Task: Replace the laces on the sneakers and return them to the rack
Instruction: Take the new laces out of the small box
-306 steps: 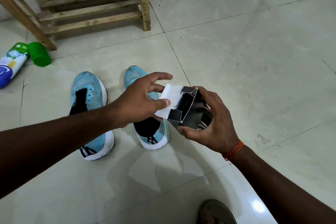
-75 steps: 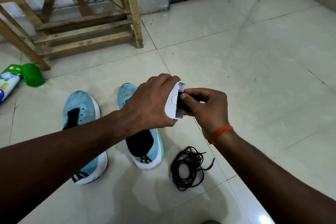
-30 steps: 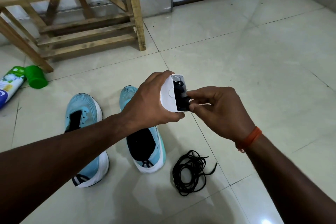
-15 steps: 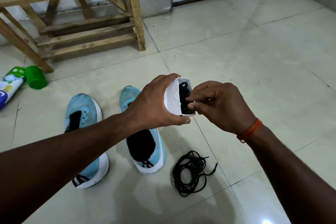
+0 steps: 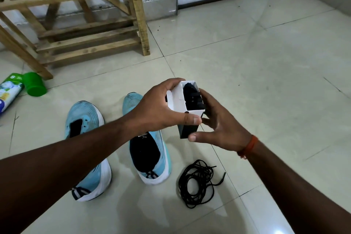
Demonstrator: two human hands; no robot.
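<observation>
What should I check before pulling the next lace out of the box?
1. Box held firmly: ok. The left hand grips the box, thumb across its front.
2. Box open: ok. Its top flap is folded back.
3. Lace inside: ok. A black lace shows in the opening.
4. Right hand free: ok. The right hand holds nothing and sits beside the box; whether it touches the box: cannot tell.
5. One lace already out: ok. A loose lace lies coiled on the floor, right of the sneakers.
6. Sneakers ready for lacing: ok. No laces show on either.
</observation>
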